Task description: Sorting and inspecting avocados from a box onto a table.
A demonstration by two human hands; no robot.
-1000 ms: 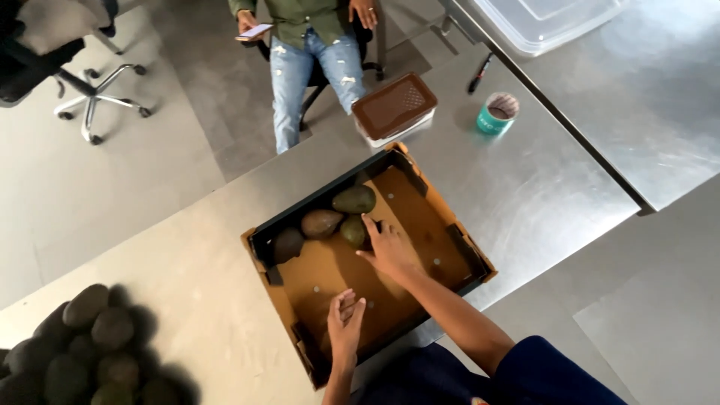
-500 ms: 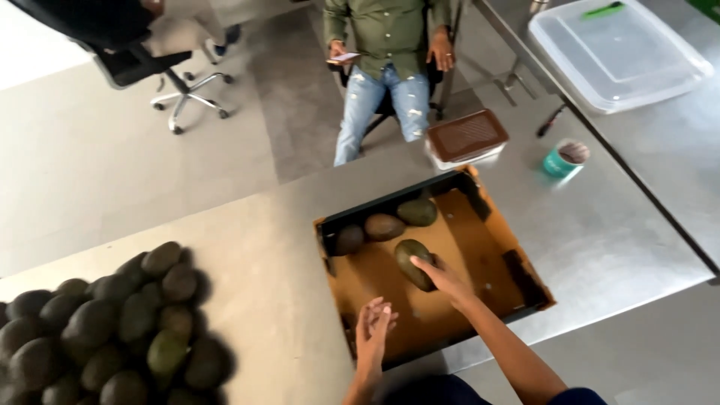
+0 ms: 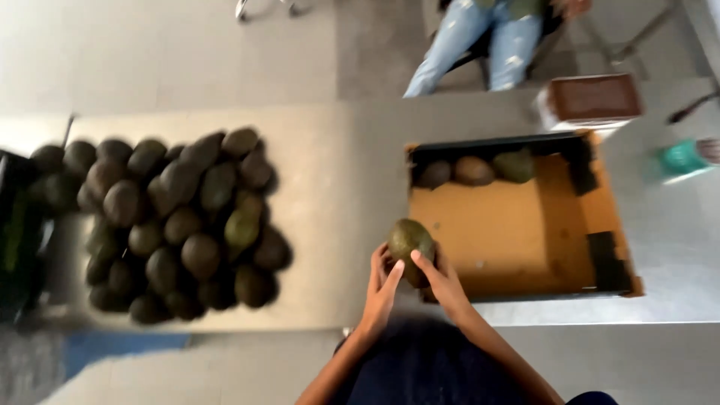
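We cup one avocado (image 3: 409, 247) between our left hand (image 3: 381, 289) and right hand (image 3: 442, 283), fingers closed round it for inspection, above the surface's near edge beside the cardboard box (image 3: 525, 225)

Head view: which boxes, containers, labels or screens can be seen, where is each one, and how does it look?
Cardboard box: on the steel table, right of the hands; open, shallow, brown inside, dark rim, three avocados along its far wall.
Lidded container: behind the box; rectangular, brown top, pale sides.
Cup: far right; small, teal, blurred.
No labels or screens can be made out.
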